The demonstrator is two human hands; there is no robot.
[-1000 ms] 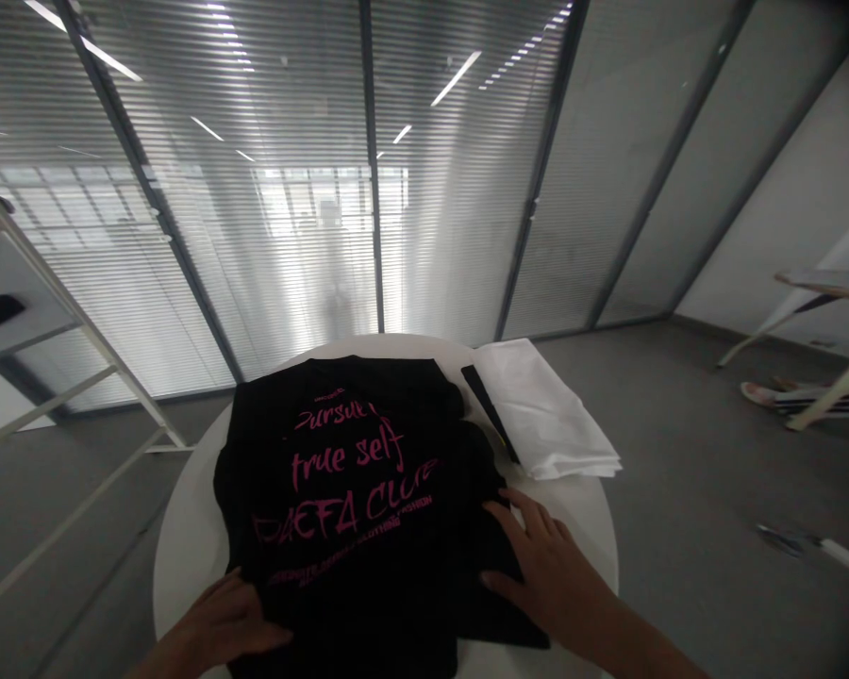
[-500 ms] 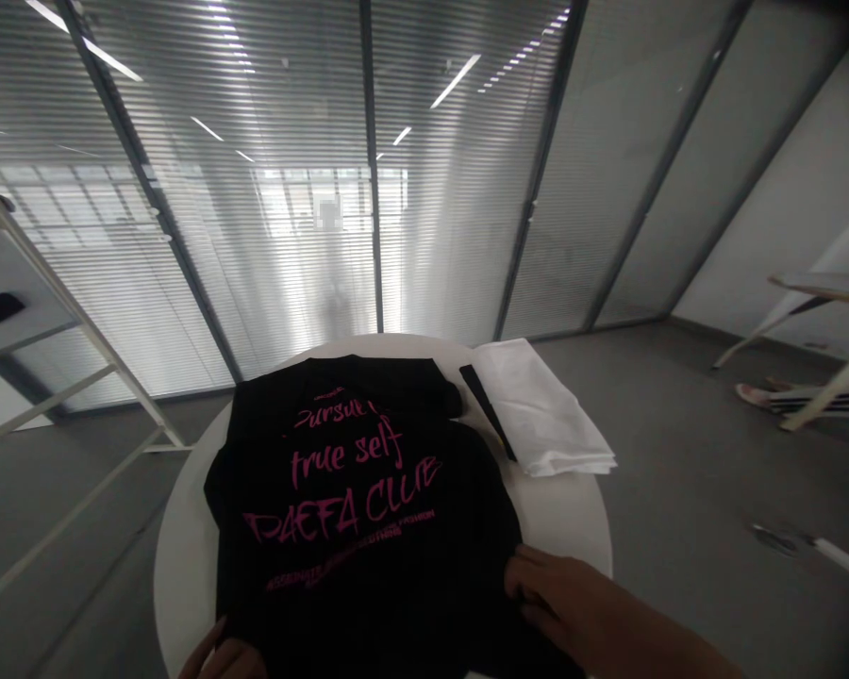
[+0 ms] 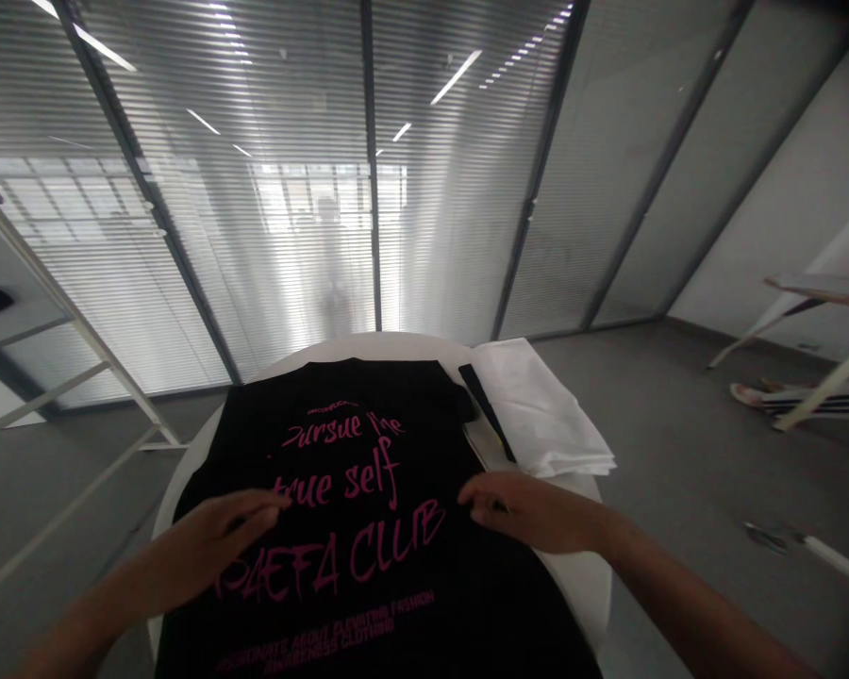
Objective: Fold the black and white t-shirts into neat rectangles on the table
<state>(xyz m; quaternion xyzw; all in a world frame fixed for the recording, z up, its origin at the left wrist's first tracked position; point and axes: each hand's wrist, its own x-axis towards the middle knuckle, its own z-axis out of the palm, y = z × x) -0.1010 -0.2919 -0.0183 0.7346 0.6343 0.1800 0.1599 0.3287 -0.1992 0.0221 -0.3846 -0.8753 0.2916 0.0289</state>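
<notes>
A black T-shirt [image 3: 311, 556] with pink lettering lies spread over the round white table [image 3: 587, 556], its near end running out of the bottom of the view. My left hand [image 3: 219, 533] is over the left side of the print, fingers stretched out and holding nothing. Over the shirt's right edge is my right hand [image 3: 530, 509], fingers apart and slightly bent, with no cloth between them. Whether the fingertips touch the fabric is hard to tell.
Folded white cloth [image 3: 544, 405] lies at the table's right, partly over a flat black strip [image 3: 487, 410]. A pale metal frame [image 3: 91, 339] stands at the left. Glass panels with blinds [image 3: 445, 217] rise behind the table. Scissors [image 3: 765, 538] are at the right.
Both hands have moved forward from the shirt's near part, letting go of its sides. The shirt now lies flatter and extends nearer, with more lettering readable.
</notes>
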